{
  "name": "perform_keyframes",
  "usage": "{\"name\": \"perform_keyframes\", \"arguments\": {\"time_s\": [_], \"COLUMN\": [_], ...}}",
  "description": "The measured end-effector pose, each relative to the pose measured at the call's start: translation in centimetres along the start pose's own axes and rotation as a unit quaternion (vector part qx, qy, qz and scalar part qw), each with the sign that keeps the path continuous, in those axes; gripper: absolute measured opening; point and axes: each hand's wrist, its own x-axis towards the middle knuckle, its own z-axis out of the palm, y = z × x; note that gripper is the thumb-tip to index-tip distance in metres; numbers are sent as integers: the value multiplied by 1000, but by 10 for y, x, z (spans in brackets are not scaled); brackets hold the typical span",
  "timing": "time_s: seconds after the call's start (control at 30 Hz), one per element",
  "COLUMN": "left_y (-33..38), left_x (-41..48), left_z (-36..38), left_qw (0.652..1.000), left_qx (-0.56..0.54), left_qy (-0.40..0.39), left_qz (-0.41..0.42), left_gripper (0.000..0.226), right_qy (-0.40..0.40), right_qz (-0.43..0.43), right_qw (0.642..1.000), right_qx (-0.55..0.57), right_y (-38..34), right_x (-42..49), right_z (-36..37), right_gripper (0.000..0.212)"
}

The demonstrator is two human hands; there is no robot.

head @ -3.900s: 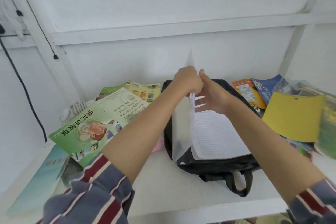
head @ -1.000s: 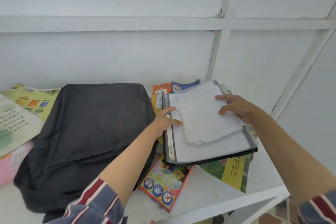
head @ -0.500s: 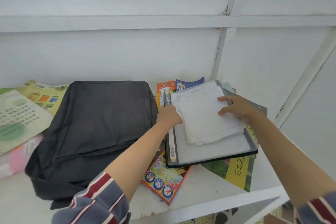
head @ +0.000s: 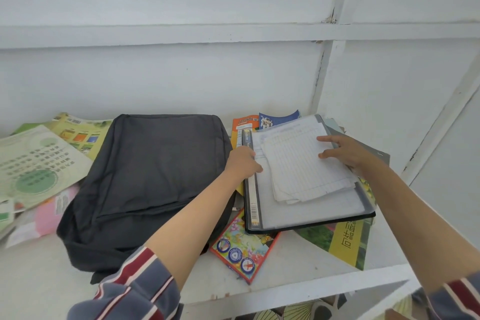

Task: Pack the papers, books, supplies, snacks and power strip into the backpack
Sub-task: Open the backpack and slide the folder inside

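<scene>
Ragged lined white sheets (head: 304,171) top black clear-cover folder (head: 309,213); my left hand (head: 244,162) grips its spine; right hand (head: 349,154), fingers straight, presses sheets.

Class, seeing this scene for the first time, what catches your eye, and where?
A black backpack lies flat on the shelf. Right of it, lined papers sit stacked on a dark folder, the left hand at their left edge, the right hand spread on top. A bright floral book pokes out beneath.

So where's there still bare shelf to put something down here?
Bare shelf lies in front of the backpack at front left, and a strip between the colourful booklet and the yellow-green book. Around the folder it is stacked and crowded.
</scene>
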Motion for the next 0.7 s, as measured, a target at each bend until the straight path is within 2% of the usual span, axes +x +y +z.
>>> {"name": "perform_keyframes", "arguments": {"time_s": [0.07,0.2,0.3,0.4,0.47,0.53,0.63,0.7], "left_y": [-1,-10,-25,-51,-72,-96,-140,-167], "left_x": [-4,-12,-26,-45,-63,-85,-113,-128], "left_z": [-6,-31,-65,-101,-122,-138,-157,-167], "left_qw": [1000,994,985,984,988,990,992,992], "left_qx": [-14,-60,-106,-127,-130,-123,-91,-73], "left_qy": [20,89,133,122,69,8,-53,-97], "left_qz": [12,26,29,33,46,71,70,41], "left_gripper": [8,28,34,34,33,30,30,34], "right_qy": [-2,8,71,83,29,-75,-255,-327], "right_qz": [-1,-2,-11,-92,-182,-228,-232,-229], "right_qw": [1000,999,978,966,966,958,924,895], "right_qx": [-3,-44,-196,-225,-181,-154,-163,-201], "right_y": [1,-10,-33,-60,-78,-92,-101,-100], "right_x": [-1,-3,-7,-24,-43,-64,-88,-100], "right_z": [1,-1,0,22,49,83,139,176], "right_gripper": [50,52,62,69,74,78,80,81]}}
